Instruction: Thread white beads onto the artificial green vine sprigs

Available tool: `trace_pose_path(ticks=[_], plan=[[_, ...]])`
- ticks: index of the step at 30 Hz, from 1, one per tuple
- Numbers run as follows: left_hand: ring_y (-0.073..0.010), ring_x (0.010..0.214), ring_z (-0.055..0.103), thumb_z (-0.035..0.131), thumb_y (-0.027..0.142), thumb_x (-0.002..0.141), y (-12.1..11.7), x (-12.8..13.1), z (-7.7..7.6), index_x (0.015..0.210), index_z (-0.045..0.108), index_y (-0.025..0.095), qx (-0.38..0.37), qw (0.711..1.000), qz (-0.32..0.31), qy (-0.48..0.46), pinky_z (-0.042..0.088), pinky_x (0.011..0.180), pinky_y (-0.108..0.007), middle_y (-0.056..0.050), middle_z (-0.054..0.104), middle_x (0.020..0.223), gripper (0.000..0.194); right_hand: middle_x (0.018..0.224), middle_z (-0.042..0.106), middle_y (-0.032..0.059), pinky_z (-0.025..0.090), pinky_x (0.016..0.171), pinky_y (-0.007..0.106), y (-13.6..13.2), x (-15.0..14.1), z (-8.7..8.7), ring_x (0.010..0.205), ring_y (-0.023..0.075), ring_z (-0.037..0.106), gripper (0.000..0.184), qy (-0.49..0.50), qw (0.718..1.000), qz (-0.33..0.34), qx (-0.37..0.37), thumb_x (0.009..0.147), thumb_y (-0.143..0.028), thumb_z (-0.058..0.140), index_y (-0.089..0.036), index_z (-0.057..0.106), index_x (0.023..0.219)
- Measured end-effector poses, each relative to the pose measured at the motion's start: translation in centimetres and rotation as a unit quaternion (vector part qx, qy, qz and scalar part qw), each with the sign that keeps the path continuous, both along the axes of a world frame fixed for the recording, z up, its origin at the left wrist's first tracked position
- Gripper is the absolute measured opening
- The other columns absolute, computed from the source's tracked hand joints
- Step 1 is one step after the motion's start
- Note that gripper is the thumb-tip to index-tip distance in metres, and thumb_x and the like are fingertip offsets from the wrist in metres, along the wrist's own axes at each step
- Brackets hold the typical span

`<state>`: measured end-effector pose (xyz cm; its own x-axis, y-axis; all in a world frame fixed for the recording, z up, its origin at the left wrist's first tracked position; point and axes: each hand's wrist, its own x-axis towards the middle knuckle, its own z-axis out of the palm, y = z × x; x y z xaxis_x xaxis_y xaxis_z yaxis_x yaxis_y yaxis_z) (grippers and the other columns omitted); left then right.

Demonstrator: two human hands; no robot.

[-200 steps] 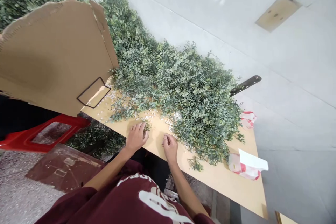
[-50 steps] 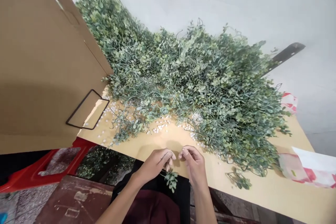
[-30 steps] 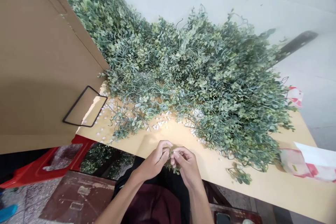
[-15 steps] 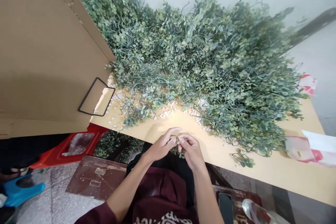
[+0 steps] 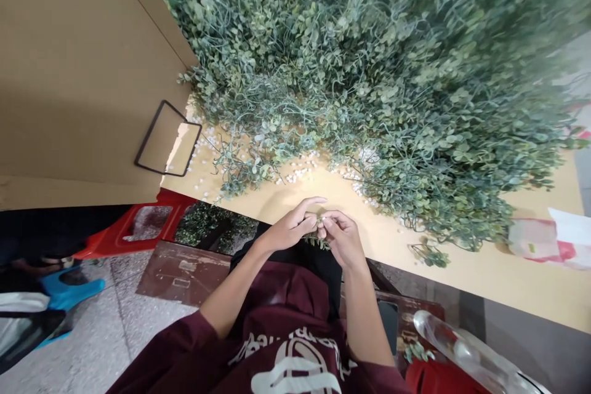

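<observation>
My left hand (image 5: 295,226) and my right hand (image 5: 342,239) meet in front of my lap at the table's near edge. Their fingertips pinch a small green leafy sprig (image 5: 316,241), whose leaves hang below the fingers. Exactly where each fingertip grips is partly hidden. Beyond the hands, a big heap of artificial green foliage (image 5: 351,68) covers most of the table (image 5: 498,286). Many small white bits (image 5: 300,172) lie scattered along its near side. A loose sprig (image 5: 431,255) rests on the tabletop to the right of my right hand.
A cardboard box (image 5: 87,80) stands at left, with a dark rectangular frame (image 5: 148,135) by its corner. Below are a red plastic stool (image 5: 111,235) and a blue one (image 5: 76,292). A phone (image 5: 388,323) and a clear plastic container (image 5: 466,345) lie at lower right.
The view has shifted, bringing the foliage larger and more of my shirt into sight. Both hands stay together on the sprig, with more of its leaves showing below.
</observation>
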<state>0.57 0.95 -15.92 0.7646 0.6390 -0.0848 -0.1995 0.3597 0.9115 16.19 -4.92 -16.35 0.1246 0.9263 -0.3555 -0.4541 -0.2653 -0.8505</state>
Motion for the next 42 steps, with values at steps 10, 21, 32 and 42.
trace_pose_path(ticks=[10, 21, 32, 42], plan=[[-0.0161, 0.084, 0.06, 0.048, 0.045, 0.096, 0.22, -0.08, -0.31, 0.143, 0.032, 0.016, -0.011, 1.0, -0.018, -0.022, 0.046, 0.082, -0.03, -0.006, 0.062, 0.085, 0.058, 0.064, 0.063, -0.0015, 0.044, 0.051, 0.022, 0.16, 0.08, -0.31, 0.052, 0.0088, 0.053, 0.015, 0.002, 1.0, 0.011, 0.008, 0.076, -0.031, 0.077, -0.021, 0.073, 0.085], [-0.016, 0.085, 0.061, 0.047, 0.044, 0.097, 0.35, -0.04, -0.28, 0.145, 0.033, 0.018, -0.007, 0.999, -0.019, -0.028, 0.047, 0.083, -0.031, -0.006, 0.062, 0.087, 0.056, 0.064, 0.062, -0.0017, 0.046, 0.051, 0.023, 0.22, 0.03, -0.33, 0.051, 0.0093, 0.053, 0.015, -0.009, 1.0, 0.006, 0.009, 0.076, -0.031, 0.077, -0.021, 0.073, 0.085], [-0.0174, 0.087, 0.062, 0.044, 0.046, 0.098, 0.6, -0.1, -0.29, 0.145, 0.034, 0.017, 0.029, 0.999, -0.024, 0.001, 0.046, 0.085, -0.032, -0.006, 0.064, 0.086, 0.056, 0.063, 0.061, -0.0016, 0.043, 0.049, 0.023, 0.38, -0.04, 0.01, 0.049, 0.0088, 0.05, 0.016, -0.001, 1.0, -0.003, 0.004, 0.074, -0.033, 0.078, -0.021, 0.073, 0.083], [-0.0179, 0.09, 0.062, 0.041, 0.045, 0.099, 0.69, -0.18, -0.38, 0.144, 0.037, 0.018, 0.069, 0.997, -0.026, 0.029, 0.047, 0.086, -0.031, -0.007, 0.065, 0.092, 0.052, 0.063, 0.061, -0.0019, 0.042, 0.049, 0.024, 0.31, -0.12, -0.2, 0.049, 0.009, 0.049, 0.017, -0.019, 1.0, -0.004, 0.007, 0.075, -0.034, 0.078, -0.021, 0.072, 0.083]])
